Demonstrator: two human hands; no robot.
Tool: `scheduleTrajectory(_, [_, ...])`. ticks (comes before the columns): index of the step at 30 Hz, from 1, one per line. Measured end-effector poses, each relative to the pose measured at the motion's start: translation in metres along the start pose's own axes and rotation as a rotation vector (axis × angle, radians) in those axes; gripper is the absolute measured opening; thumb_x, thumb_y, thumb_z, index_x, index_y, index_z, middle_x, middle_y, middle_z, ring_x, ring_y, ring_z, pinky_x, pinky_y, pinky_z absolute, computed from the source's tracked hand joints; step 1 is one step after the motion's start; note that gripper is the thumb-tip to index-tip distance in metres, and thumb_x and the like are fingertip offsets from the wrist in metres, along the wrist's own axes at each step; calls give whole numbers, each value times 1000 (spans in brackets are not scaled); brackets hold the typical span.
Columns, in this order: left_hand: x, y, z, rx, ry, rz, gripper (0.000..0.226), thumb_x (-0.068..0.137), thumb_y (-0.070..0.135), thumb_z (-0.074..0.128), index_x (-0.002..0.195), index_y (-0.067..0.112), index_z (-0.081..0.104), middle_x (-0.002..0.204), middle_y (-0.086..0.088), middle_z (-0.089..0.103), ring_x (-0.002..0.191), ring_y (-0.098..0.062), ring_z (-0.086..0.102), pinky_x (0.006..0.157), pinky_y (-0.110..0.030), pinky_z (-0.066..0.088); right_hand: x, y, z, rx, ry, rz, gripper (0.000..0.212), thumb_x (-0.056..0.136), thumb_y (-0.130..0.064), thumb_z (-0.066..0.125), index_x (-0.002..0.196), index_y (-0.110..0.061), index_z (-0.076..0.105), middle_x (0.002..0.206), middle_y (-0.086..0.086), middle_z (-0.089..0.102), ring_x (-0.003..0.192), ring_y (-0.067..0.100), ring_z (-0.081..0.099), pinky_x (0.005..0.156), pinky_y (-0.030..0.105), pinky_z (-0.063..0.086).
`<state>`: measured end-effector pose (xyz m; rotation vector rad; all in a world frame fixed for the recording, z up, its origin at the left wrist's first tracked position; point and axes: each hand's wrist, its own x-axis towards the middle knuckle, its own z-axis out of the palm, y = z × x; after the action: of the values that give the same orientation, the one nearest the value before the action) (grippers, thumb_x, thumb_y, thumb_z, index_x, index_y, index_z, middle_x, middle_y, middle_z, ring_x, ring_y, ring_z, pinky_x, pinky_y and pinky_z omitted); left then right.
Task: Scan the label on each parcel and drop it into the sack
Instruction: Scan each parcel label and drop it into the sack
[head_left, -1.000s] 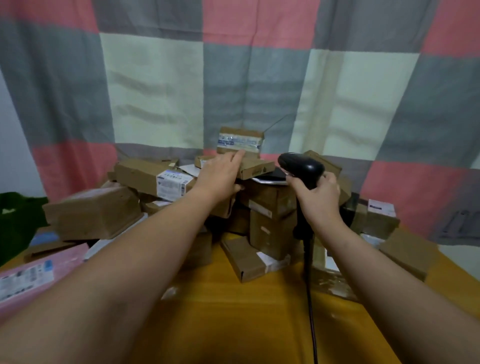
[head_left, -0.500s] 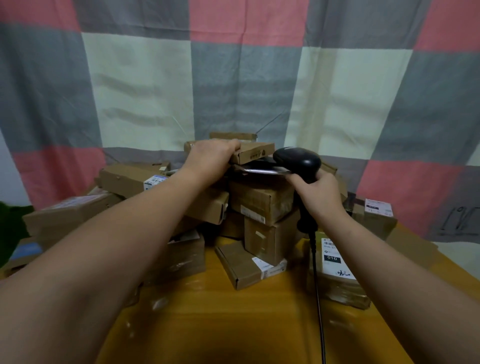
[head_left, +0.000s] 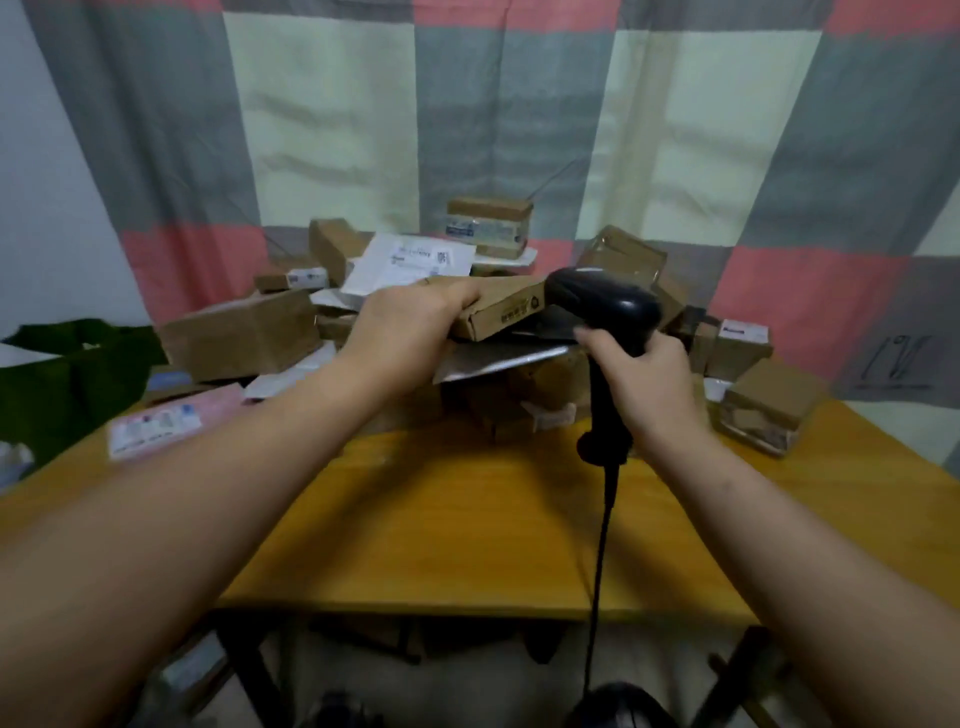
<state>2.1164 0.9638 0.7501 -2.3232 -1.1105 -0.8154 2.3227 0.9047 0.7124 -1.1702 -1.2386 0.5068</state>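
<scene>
My left hand (head_left: 410, 325) grips a flat brown cardboard parcel (head_left: 506, 306) by its left end and holds it above the pile, printed side edge facing me. A silver-grey flat mailer (head_left: 498, 361) lies just beneath it. My right hand (head_left: 647, 382) grips the handle of a black corded barcode scanner (head_left: 605, 306), its head right beside the parcel's right end. A green sack (head_left: 67, 384) sits at the far left beside the table.
Several brown boxes and white mailers are heaped at the back of the yellow table (head_left: 467, 530). A pink mailer (head_left: 171, 418) lies at the left, a taped box (head_left: 769, 410) at the right. The scanner cable (head_left: 600, 561) hangs over the front edge. A checked curtain hangs behind.
My left hand closed on the flat brown parcel and lifted it off the pile toward me. The scanner in my right hand stayed close by its right end. The view tilted down.
</scene>
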Motion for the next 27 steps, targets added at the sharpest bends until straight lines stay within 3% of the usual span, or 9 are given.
scheduleTrajectory(5, [-86,8,29,-15,-71,94,44,63,2,79,104,15,70,92,-9,73,78,-29,70,49,-32,49,-57,30,15,41,-66,204,9,85,-33,70,89,-27,64,88,-5,67,87,10,62,71,24,46])
scheduleTrajectory(8, [-122,12,46,-82,-102,41,52,66,-3,75,115,14,68,108,-11,71,95,-30,68,71,-37,56,-74,47,22,25,-86,247,11,83,-36,71,87,-34,61,94,-9,65,90,4,59,75,23,45])
scheduleTrajectory(11, [-137,9,51,-91,-189,-78,56,79,-1,65,132,18,56,130,-5,60,121,-28,53,109,-45,32,-77,62,25,-130,-88,222,20,69,-58,72,85,-60,61,128,-6,57,123,19,49,104,44,41])
scheduleTrajectory(13, [-139,3,54,-90,-245,-104,55,84,3,63,135,20,52,134,-4,56,125,-27,48,110,-43,28,-74,67,25,-163,-128,250,24,65,-63,70,82,-71,56,135,-8,52,129,22,44,107,48,38])
scheduleTrajectory(16, [-147,-1,55,-148,-415,-82,59,87,10,61,142,22,42,141,-4,48,127,-24,44,104,-38,39,-76,66,24,-104,-234,358,13,81,-43,71,88,-39,62,108,-5,63,100,10,57,82,28,48])
scheduleTrajectory(18, [-154,-4,55,-114,-569,-89,64,91,13,58,148,24,31,150,-2,35,134,-23,35,106,-36,37,-79,70,23,-155,-300,400,13,85,-36,69,89,-26,62,93,-3,65,90,11,60,71,24,46])
scheduleTrajectory(23, [-173,-12,54,-19,-738,-72,69,95,9,48,152,33,18,157,2,24,140,-23,30,109,-40,35,-88,73,24,-234,-268,375,17,85,-36,69,80,-21,62,95,10,68,90,19,62,86,39,51])
scheduleTrajectory(25, [-180,-8,53,-53,-736,-137,63,94,7,46,150,32,28,154,2,32,137,-21,36,108,-37,36,-92,73,25,-270,-246,330,18,84,-39,69,78,-24,61,95,10,68,91,21,62,89,43,50])
scheduleTrajectory(27, [-185,2,52,-110,-622,-237,48,97,18,44,144,29,41,146,-1,46,129,-21,46,103,-35,42,-97,75,26,-334,-203,230,21,80,-47,69,79,-27,61,98,6,68,102,24,60,94,49,49])
